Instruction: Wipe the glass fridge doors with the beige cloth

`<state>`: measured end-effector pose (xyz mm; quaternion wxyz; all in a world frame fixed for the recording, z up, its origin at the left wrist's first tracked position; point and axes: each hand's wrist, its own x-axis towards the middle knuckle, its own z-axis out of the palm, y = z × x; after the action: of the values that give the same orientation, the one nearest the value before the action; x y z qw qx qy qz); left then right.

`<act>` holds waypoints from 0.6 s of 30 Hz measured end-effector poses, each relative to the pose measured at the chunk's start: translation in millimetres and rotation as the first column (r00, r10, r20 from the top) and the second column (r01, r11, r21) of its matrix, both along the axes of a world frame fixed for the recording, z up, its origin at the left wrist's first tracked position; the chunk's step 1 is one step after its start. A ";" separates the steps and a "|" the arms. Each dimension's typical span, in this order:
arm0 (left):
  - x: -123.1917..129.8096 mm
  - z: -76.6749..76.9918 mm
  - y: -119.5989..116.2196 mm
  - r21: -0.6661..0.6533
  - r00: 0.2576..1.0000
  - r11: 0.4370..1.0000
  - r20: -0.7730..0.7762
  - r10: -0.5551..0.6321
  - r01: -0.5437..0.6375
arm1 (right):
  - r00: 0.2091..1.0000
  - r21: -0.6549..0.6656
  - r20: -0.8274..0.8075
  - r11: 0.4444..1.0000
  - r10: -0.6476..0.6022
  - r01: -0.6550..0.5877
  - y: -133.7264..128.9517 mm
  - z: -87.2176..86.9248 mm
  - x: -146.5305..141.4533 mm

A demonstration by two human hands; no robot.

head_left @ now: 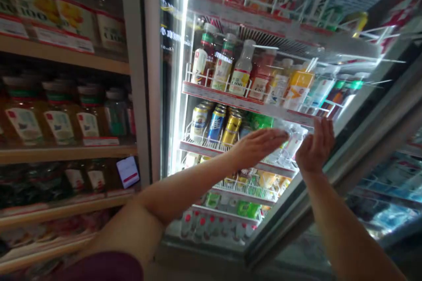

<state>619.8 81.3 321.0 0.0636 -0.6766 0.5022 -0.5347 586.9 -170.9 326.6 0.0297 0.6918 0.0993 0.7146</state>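
Observation:
My left hand (262, 144) reaches in front of the lit drinks cooler, its fingers stretched out flat and pointing right. Just beyond its fingertips are clear plastic packages or bottles (292, 142), too blurred to make out. I see nothing gripped in this hand. My right hand (315, 145) is raised close to the cooler door's frame (349, 158), fingers pointing up and thumb bent inward. Whether it touches the frame I cannot tell. Left of my left hand, a gold can (231, 129), a blue can (216, 124) and a white can (199, 123) stand on a wire shelf.
Bottled drinks (242, 70) line the cooler shelf above, behind a low wire rail. Small red-capped bottles (202, 226) stand at the bottom. On the left, wooden-edged shelves (66, 153) hold juice bottles, with a phone-like screen (128, 172) at their right end.

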 end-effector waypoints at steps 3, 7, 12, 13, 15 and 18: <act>1.0 -19.2 1.3 0.075 0.998 0.995 0.002 -0.061 0.061 | 0.999 -0.041 0.031 0.999 0.004 -0.003 -1.7 1.1 -1.8; 6.6 -7.7 23.5 -0.146 0.997 0.988 -0.059 -0.052 0.043 | 1.000 -0.030 -0.005 0.999 -0.020 0.019 2.9 -5.1 -4.2; 4.6 -60.2 36.7 -0.279 0.987 0.959 -0.161 0.009 -0.054 | 0.986 0.122 -0.145 0.987 -0.084 0.102 18.4 -40.4 -8.2; 2.0 -79.6 36.8 -0.238 0.989 0.971 -0.146 0.006 -0.041 | 0.981 0.135 -0.175 0.984 -0.088 0.112 20.2 -49.3 -10.2; -3.4 -112.2 37.6 -0.159 0.994 0.987 -0.109 -0.001 -0.017 | 0.971 0.121 -0.223 0.985 -0.090 0.120 19.3 -66.4 -15.0; -8.4 -125.1 43.5 -0.143 0.990 0.985 -0.123 0.075 -0.092 | 0.963 0.077 -0.255 0.992 -0.082 0.105 8.6 -88.1 -20.8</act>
<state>611.4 124.7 196.0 0.0060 -0.7300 0.4353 -0.5268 566.1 -162.3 238.5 0.0194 0.7813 0.0373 0.6227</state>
